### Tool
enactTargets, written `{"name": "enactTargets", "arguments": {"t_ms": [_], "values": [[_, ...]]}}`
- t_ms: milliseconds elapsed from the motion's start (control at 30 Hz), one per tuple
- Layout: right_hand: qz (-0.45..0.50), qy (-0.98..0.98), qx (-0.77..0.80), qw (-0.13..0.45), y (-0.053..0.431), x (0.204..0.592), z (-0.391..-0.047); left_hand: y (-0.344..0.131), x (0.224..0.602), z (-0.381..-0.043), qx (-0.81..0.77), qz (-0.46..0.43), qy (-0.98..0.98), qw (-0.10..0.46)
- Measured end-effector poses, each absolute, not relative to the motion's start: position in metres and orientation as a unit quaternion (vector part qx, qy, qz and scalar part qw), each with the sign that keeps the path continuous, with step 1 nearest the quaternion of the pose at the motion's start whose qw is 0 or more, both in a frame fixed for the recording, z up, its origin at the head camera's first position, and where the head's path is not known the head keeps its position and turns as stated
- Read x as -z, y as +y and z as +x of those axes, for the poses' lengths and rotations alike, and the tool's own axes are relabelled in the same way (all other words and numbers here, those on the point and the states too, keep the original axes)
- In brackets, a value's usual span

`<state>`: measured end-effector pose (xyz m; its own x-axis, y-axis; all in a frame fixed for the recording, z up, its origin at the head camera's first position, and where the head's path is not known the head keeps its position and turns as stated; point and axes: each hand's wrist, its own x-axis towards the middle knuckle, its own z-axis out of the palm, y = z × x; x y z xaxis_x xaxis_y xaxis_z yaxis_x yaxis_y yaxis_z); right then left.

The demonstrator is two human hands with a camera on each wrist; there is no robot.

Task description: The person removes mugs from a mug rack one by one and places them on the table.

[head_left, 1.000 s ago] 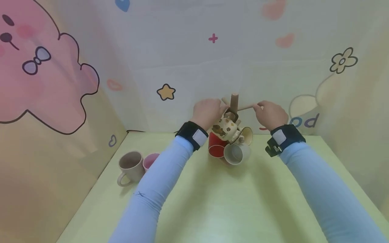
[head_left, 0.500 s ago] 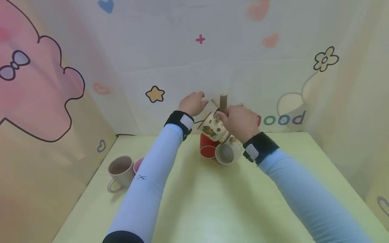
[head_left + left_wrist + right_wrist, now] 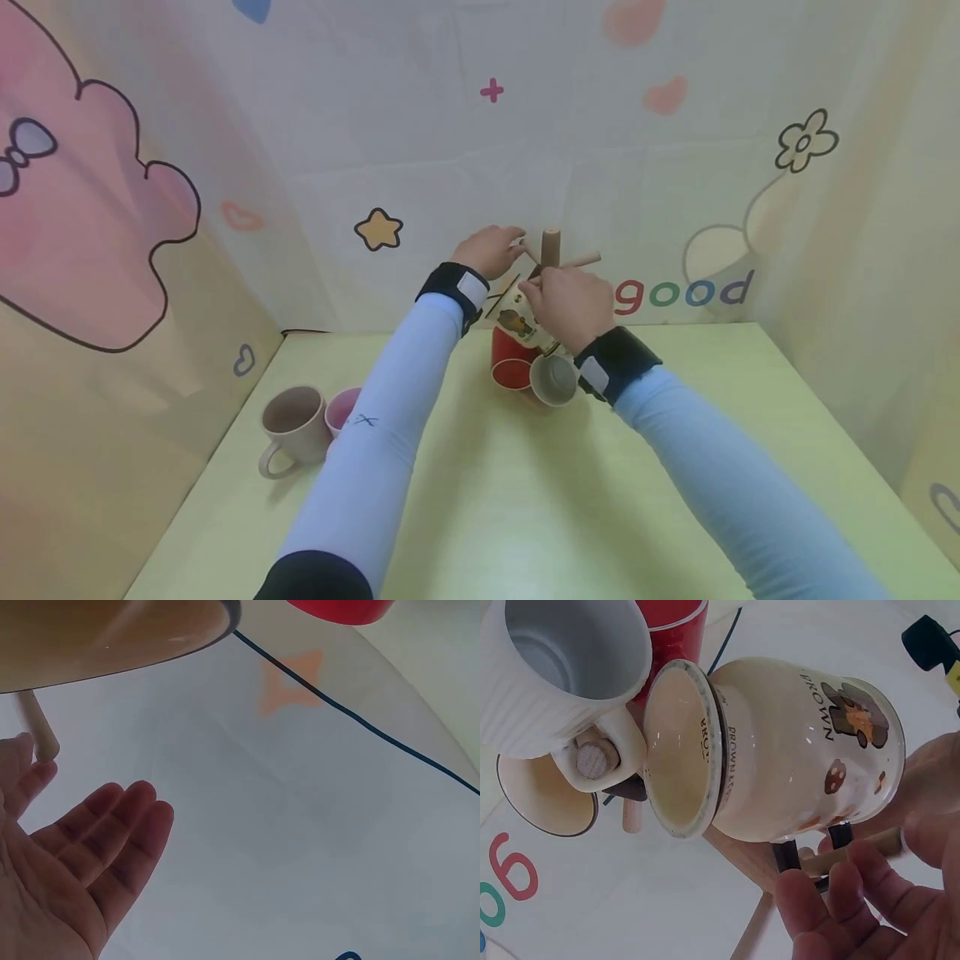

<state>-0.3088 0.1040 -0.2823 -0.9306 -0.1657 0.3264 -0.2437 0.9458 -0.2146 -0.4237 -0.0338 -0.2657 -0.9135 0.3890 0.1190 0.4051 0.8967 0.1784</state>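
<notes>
A wooden mug tree [image 3: 551, 247] stands near the back wall with mugs hanging from it. My right hand [image 3: 576, 307] is at its front, thumb and fingers round a peg [image 3: 889, 841] that runs through the dark handle [image 3: 786, 856] of a cream mug [image 3: 802, 750] printed with a bear. Two of its fingertips lie right at that handle. With thumb and forefinger, my left hand [image 3: 487, 252] pinches the tip of another peg [image 3: 46, 746] at the back left; its other fingers are loosely extended. A cream mug's rim [image 3: 150, 664] hangs above them.
Also on the tree hang a red mug [image 3: 512, 372], a white mug [image 3: 577, 682] and another cream mug [image 3: 547, 795]. A beige mug [image 3: 295, 425] and a pink mug [image 3: 341, 408] stand on the table [image 3: 487, 517] at the left, the pink one partly behind my left sleeve.
My right hand has moved left from a right-hand peg to the cream mug's handle and peg. My left hand let go by that mug, drew back left, then came in again to the rear peg.
</notes>
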Motion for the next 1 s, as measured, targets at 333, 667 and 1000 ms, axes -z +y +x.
{"name": "enactTargets", "arguments": {"t_ms": [333, 667, 1000], "values": [[0.085, -0.976, -0.096, 0.174, 0.097, 0.281, -0.311, -0.030, 0.262, -0.427, 0.075, -0.231, -0.970, 0.030], [0.090, -0.978, -0.075, 0.174, 0.093, 0.279, -0.311, -0.029, 0.262, -0.422, 0.054, -0.228, -0.969, 0.082], [0.105, -0.980, -0.040, 0.164, 0.097, 0.283, -0.313, -0.031, 0.261, -0.412, 0.047, -0.212, -0.972, 0.095]]}}
